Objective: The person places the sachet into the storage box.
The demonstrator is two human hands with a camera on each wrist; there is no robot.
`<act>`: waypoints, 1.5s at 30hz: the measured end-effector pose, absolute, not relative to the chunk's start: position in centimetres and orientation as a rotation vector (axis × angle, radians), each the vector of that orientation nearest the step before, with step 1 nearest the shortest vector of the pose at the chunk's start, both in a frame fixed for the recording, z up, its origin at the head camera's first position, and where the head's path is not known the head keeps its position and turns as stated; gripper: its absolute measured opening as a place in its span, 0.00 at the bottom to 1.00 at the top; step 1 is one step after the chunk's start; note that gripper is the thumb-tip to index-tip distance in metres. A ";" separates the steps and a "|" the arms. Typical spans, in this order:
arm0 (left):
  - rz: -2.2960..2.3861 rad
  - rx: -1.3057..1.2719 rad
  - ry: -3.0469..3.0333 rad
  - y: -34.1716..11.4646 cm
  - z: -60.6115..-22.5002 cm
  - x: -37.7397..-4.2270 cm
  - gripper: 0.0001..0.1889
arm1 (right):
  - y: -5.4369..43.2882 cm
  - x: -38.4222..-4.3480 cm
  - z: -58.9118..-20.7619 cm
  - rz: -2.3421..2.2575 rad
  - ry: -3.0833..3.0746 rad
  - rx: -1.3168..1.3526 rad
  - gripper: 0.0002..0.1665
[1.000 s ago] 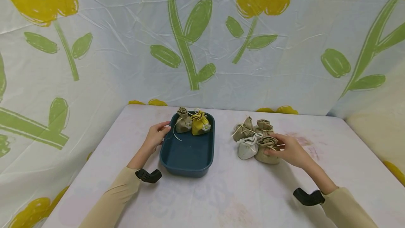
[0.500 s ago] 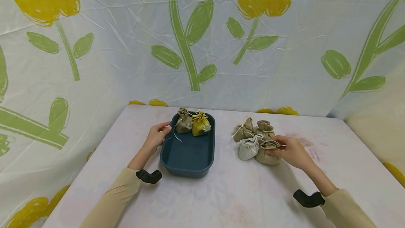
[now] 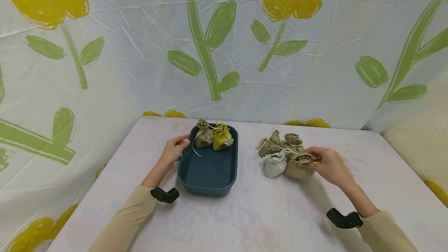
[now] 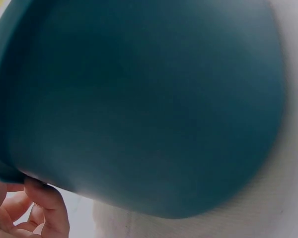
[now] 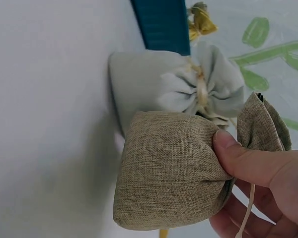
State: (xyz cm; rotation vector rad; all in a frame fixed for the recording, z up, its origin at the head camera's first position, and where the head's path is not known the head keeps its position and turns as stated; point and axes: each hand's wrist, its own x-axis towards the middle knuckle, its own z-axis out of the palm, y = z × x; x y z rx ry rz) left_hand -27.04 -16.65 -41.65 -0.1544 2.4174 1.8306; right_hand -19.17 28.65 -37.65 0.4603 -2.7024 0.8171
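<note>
One brown pouch point(image 5: 166, 171), mouth up, long axis upright, right hand point(image 3: 330, 165) pinching.

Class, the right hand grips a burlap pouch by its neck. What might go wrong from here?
The brown burlap pouch, gripped at its neck by the right hand, may swing or slip. Its drawstring, hanging loose, might snag. The white pouch close beside the brown burlap pouch could get knocked over.

Backdrop point(image 3: 241, 53): wrinkled, white, yellow-green floral | tabletop point(image 3: 245, 213): pale, faint blotches

Hand point(image 5: 280, 173) pinches brown pouch point(image 5: 164, 171); grey pouch point(image 5: 146, 79) behind.
</note>
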 end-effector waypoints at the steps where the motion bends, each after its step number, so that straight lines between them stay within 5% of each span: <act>1: 1.832 -0.157 2.416 -16.7 -41.6 -27.0 0.21 | 28.6 -19.1 -37.4 0.811 -2.696 0.452 0.16; 34: 1.821 -0.153 2.418 -16.8 -42.0 -27.3 0.21 | 25.0 -19.8 -29.3 0.884 -2.523 0.451 0.16; 45: 1.838 -0.159 2.398 -16.8 -41.8 -27.4 0.21 | 21.1 -20.7 -29.3 0.986 -2.541 0.525 0.14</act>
